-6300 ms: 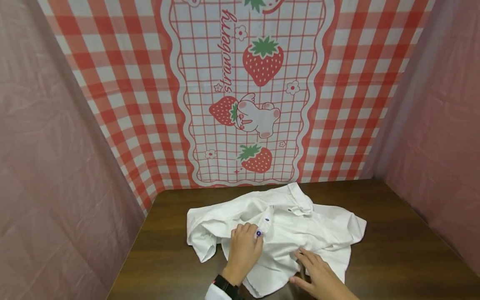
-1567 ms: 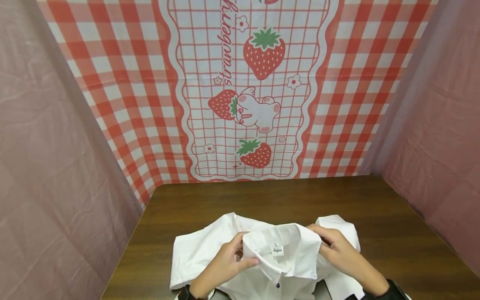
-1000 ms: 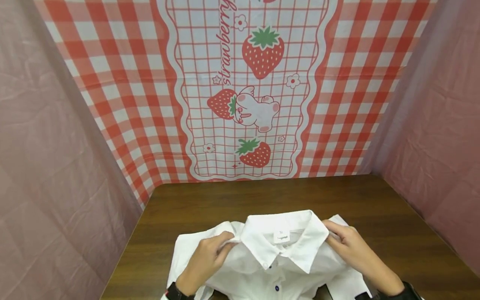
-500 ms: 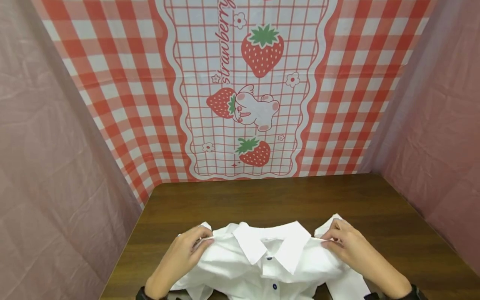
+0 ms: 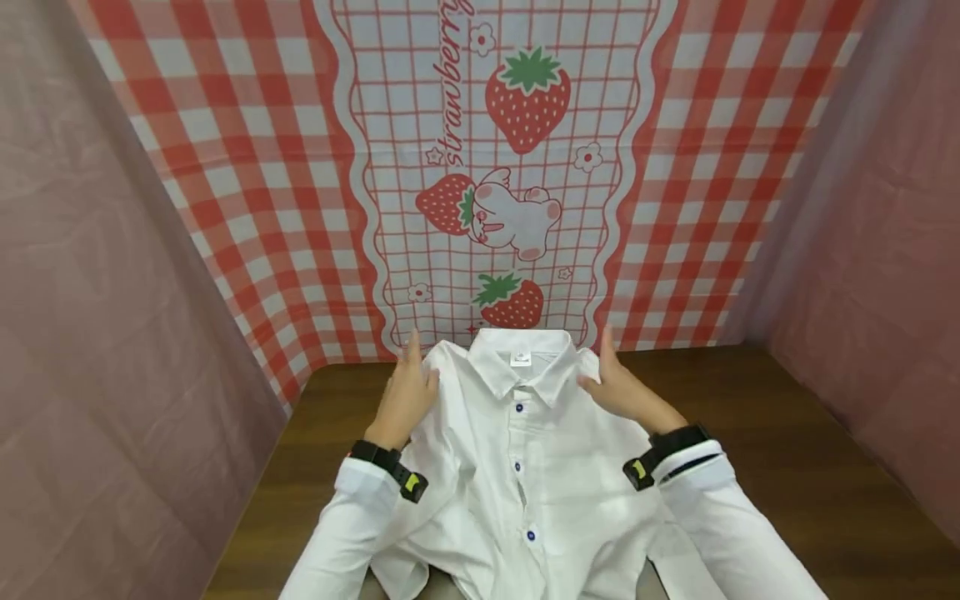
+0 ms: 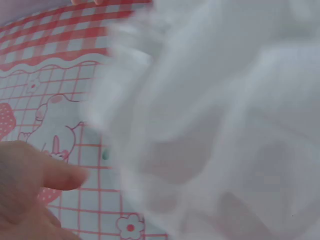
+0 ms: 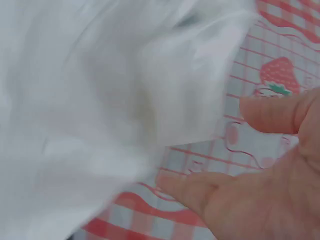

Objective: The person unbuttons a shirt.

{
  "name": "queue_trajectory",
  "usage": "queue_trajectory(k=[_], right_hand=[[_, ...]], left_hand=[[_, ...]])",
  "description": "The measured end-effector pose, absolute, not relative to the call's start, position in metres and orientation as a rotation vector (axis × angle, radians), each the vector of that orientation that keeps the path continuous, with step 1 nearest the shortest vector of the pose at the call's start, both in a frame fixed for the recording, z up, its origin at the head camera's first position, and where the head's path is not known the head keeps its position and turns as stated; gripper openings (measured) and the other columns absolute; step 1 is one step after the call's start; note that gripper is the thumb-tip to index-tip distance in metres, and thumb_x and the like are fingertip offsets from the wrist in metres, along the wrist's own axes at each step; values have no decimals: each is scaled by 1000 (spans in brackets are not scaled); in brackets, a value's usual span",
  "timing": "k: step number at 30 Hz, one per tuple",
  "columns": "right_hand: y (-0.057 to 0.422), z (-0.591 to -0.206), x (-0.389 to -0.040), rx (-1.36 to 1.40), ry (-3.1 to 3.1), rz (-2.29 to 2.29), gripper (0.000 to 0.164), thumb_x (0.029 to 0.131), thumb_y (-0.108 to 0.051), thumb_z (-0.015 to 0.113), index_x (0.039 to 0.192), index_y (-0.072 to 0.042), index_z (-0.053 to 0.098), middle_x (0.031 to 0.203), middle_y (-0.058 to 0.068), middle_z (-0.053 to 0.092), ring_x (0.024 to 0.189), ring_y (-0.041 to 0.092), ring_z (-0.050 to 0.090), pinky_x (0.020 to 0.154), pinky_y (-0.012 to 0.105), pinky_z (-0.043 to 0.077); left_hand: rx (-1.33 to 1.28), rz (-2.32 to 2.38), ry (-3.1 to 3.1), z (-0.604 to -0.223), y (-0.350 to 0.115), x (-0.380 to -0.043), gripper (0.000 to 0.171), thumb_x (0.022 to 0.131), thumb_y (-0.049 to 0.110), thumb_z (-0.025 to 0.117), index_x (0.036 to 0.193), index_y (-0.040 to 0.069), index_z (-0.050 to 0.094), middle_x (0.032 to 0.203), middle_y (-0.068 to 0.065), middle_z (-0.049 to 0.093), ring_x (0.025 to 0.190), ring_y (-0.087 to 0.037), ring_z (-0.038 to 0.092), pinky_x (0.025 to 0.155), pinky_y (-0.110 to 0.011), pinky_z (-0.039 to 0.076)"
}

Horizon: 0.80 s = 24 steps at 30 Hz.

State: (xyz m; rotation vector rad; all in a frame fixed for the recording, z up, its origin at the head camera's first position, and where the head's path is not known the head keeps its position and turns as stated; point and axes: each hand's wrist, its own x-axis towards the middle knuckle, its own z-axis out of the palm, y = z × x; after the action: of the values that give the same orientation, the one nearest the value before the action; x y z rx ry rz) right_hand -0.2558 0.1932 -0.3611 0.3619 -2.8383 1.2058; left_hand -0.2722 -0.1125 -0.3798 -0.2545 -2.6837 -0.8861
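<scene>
A white button-up shirt [image 5: 562, 458] spreads out in front of me in the head view, its collar [image 5: 491, 367] toward the checked cloth and its dark blue buttons down the middle. A small label [image 5: 520, 359] shows inside the neck. Beside the shoulder on the left is my left hand [image 5: 408, 392], fingers extended. My right hand [image 5: 626, 392] is at the other shoulder with straight fingers pointing up. In both wrist views the shirt is blurred, and no fabric shows between thumb and fingers of either hand.
The dark wooden table [image 5: 772, 450] lies under the shirt. Behind it hangs a red-and-white checked cloth [image 5: 697, 167] with strawberry prints. Pink curtains [image 5: 97, 333] close off both sides. Black bands [image 5: 678, 442] are on both wrists.
The shirt lay crumpled at first, then both hands held it by the collar and shoulders. Now it has swung up and forward, and the fingers have let go of the shoulders.
</scene>
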Motion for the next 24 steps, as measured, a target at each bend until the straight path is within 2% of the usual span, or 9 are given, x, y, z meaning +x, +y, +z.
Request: queue_trajectory(k=[2, 4, 7, 10, 14, 16, 19, 22, 24], right_hand=[[196, -370, -258, 444, -2909, 1294, 84, 95, -5, 44, 137, 7, -28, 147, 31, -21, 137, 46, -9, 110, 59, 3], [201, -381, -251, 436, -2918, 1309, 85, 94, -4, 44, 138, 4, -28, 147, 27, -27, 137, 45, -14, 108, 61, 0], [215, -400, -230, 360, -2891, 1274, 83, 92, -2, 44, 140, 7, -23, 147, 32, -18, 136, 50, -6, 107, 63, 5], [233, -420, -206, 232, -2871, 1198, 77, 90, 0, 45, 139, 16, -12, 143, 42, 5, 128, 55, 24, 103, 61, 25], [255, -446, -179, -20, -2917, 1107, 59, 91, -4, 47, 132, 22, 15, 118, 41, 43, 89, 44, 60, 77, 47, 50], [261, -456, -170, -137, -2948, 1126, 49, 92, -9, 48, 124, 23, 29, 106, 34, 52, 72, 31, 63, 65, 37, 50], [266, -470, -162, -258, -2954, 1291, 45, 93, -14, 46, 117, 22, 33, 85, 21, 60, 55, 19, 60, 52, 29, 50], [265, -483, -162, -340, -2941, 1457, 46, 95, -17, 45, 118, 21, 30, 67, 10, 61, 51, 15, 58, 49, 29, 51], [264, -491, -165, -376, -2939, 1530, 41, 95, -18, 44, 110, 19, 37, 64, 7, 60, 50, 13, 57, 47, 28, 51]], left_hand=[[-225, -890, -2831, -390, -110, -276, 71, 94, 18, 50, 147, -3, 8, 150, -31, 8, 136, -49, 16, 107, -59, 24], [-200, -877, -2935, -403, -112, -272, 76, 94, 19, 51, 147, -3, 2, 151, -31, -6, 136, -51, 0, 108, -63, 12], [-174, -798, -2950, -427, -119, -256, 68, 90, 18, 55, 143, -7, 21, 150, -32, 9, 135, -53, 12, 106, -64, 19], [-193, -749, -2823, -452, -127, -233, 50, 86, 13, 59, 130, -6, 46, 138, -28, 37, 123, -47, 38, 98, -56, 35], [-314, -801, -2511, -479, -131, -200, 23, 78, -1, 63, 101, 2, 64, 101, -10, 58, 89, -22, 55, 75, -33, 48], [-396, -859, -2402, -485, -130, -187, 20, 76, -6, 64, 92, 6, 65, 87, -2, 59, 75, -10, 54, 64, -22, 47], [-504, -923, -2363, -488, -125, -174, 19, 75, -9, 63, 86, 7, 66, 78, 4, 61, 66, -1, 53, 57, -14, 45], [-556, -877, -2449, -486, -120, -170, 17, 78, -6, 63, 88, 7, 67, 83, 2, 65, 73, -7, 60, 64, -20, 50], [-568, -808, -2528, -485, -119, -172, 16, 79, -3, 63, 92, 7, 66, 89, -2, 66, 80, -15, 63, 70, -28, 52]])
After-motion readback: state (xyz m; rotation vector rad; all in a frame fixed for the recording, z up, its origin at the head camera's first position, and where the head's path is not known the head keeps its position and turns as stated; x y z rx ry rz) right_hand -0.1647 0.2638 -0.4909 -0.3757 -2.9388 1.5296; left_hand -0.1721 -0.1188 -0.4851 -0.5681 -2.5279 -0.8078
